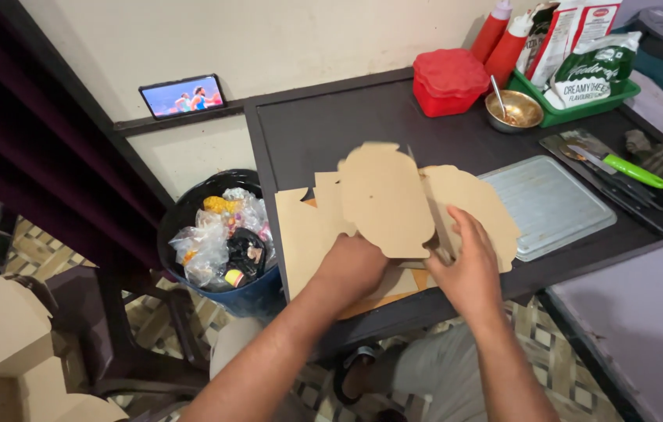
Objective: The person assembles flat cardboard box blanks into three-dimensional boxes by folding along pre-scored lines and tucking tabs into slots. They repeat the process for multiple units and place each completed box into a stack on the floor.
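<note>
under cardboard blank (384, 199), fingertips hidden

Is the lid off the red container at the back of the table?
No, the red container has its red lid seated on top, closed, beside the metal bowl with a spoon in it.

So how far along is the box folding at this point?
Done: folded cardboard boxes sit stacked at lower left. In hand: the left hand and right hand are bending one flat cardboard blank into shape; it is not yet closed. Left: more flat blanks lie under it on the dark table.
</note>
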